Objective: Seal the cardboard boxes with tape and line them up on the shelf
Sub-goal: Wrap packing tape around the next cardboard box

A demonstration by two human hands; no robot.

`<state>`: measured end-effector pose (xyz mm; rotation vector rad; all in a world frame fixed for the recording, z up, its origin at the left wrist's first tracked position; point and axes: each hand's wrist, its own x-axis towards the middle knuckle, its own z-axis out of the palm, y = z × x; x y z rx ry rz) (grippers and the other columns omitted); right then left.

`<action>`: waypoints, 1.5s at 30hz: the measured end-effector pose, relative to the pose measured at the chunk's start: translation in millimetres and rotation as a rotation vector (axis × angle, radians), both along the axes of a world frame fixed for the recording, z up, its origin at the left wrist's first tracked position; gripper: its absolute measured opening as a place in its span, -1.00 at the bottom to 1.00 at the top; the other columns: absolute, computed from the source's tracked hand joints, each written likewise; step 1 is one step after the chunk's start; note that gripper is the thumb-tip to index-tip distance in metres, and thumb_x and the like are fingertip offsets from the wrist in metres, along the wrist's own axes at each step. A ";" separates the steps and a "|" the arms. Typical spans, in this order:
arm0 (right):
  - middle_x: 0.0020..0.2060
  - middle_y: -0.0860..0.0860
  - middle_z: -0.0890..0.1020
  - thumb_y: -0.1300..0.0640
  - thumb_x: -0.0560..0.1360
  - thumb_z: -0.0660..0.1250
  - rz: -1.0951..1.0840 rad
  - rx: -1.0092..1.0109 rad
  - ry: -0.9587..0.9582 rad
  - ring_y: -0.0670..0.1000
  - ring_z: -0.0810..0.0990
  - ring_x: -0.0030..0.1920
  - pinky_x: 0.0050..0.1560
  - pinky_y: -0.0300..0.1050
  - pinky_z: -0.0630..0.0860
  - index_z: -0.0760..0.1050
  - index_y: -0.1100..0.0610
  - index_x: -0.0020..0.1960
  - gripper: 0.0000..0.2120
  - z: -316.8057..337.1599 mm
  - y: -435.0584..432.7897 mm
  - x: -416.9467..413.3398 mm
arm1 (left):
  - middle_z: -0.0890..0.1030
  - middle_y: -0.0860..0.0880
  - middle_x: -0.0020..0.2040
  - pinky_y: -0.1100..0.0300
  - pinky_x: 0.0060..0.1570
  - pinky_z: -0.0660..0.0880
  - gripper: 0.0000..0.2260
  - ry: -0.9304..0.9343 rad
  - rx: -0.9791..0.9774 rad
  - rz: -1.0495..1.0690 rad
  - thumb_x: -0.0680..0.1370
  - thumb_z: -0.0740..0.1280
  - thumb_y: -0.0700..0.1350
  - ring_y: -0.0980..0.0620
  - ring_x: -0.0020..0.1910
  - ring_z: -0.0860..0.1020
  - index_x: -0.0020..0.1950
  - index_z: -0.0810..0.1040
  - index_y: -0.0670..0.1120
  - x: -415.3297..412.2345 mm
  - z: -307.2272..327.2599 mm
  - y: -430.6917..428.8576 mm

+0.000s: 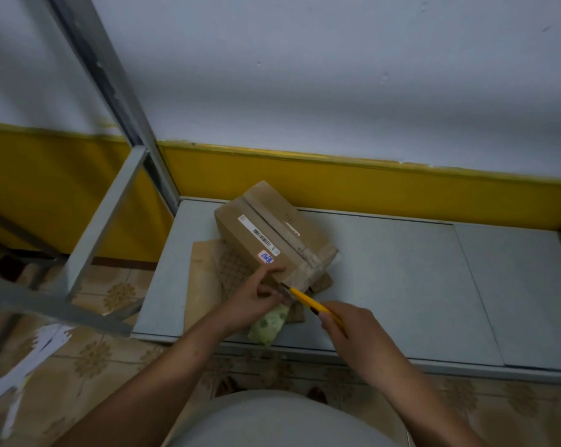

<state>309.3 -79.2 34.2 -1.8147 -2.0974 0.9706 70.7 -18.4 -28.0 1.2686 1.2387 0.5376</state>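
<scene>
Now a yellow utility knife (308, 301) is meeting the tape at the near corner of a taped brown cardboard box (266, 233) lying on the pale grey shelf (401, 269).
The right hand (350, 330) is gripping the knife; the left hand (253, 301) is pressing a forefinger on the box, and I cannot tell what its curled fingers are holding. The white barcode label (259, 235) and the red-edged sticker (266, 257) with blue handwriting are both staying unreadable.

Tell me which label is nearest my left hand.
The red-edged sticker on the box, by the left hand; the white barcode label lies farther back.

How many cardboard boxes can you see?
1. The cardboard box lies on the shelf, atop flat brown packaging. Flattened boxes may hide under it.
</scene>
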 end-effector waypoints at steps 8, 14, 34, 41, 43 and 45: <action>-0.27 -0.07 0.59 -0.06 0.71 0.17 0.025 -0.066 -0.045 -0.08 0.55 -0.27 -0.18 -0.03 0.49 0.52 -0.06 -0.09 -0.75 9.1 12.9 -9.5 | 0.78 -0.02 0.00 0.00 0.26 0.60 -0.50 -0.005 0.015 -0.010 0.64 0.43 -0.21 0.09 0.12 0.72 0.55 0.41 0.05 1.3 8.2 2.2; -0.17 -0.07 0.66 -0.05 0.70 0.18 0.011 -0.118 -0.064 -0.06 0.62 -0.17 -0.05 0.05 0.58 0.58 -0.03 0.00 -0.75 15.7 17.0 -11.3 | 0.77 0.05 0.05 -0.27 0.20 0.60 -0.49 0.063 0.017 -0.029 0.62 0.46 -0.19 -0.04 0.04 0.74 0.52 0.44 0.14 -4.5 8.9 4.5; -0.29 -0.02 0.42 -0.05 0.73 0.12 0.156 -0.157 -0.307 -0.10 0.36 -0.36 -0.42 -0.20 0.17 0.40 0.07 -0.16 -0.67 45.7 41.8 -37.9 | 0.76 -0.12 -0.02 0.11 -0.08 0.60 -0.45 0.109 -0.036 -0.115 0.54 0.51 -0.20 -0.04 -0.03 0.73 0.46 0.46 0.17 -6.8 15.5 15.9; -0.28 0.01 0.41 -0.01 0.73 0.15 0.178 -0.223 -0.358 -0.06 0.37 -0.35 -0.43 -0.17 0.20 0.30 0.06 -0.23 -0.63 52.2 49.6 -49.2 | 0.76 -0.09 0.00 0.27 -0.11 0.57 -0.48 0.152 -0.010 -0.154 0.59 0.43 -0.28 0.06 -0.06 0.74 0.47 0.44 0.09 -7.1 19.3 18.7; -0.26 0.04 0.47 -0.02 0.72 0.16 0.171 -0.210 -0.350 -0.05 0.37 -0.36 -0.44 -0.17 0.20 0.39 0.12 -0.18 -0.65 48.2 48.0 -46.7 | 0.76 -0.08 0.00 0.22 -0.02 0.61 -0.49 0.169 -0.006 -0.168 0.59 0.43 -0.28 0.07 -0.04 0.74 0.48 0.44 0.08 -8.8 18.5 20.4; -0.23 0.07 0.52 -0.01 0.72 0.16 0.174 -0.209 -0.332 -0.04 0.39 -0.35 -0.44 -0.19 0.21 0.44 0.15 -0.13 -0.67 44.5 43.7 -42.5 | 0.74 -0.06 0.05 0.14 0.03 0.62 -0.48 0.193 -0.001 -0.177 0.58 0.44 -0.27 0.09 -0.03 0.73 0.47 0.44 0.10 -11.5 18.5 21.7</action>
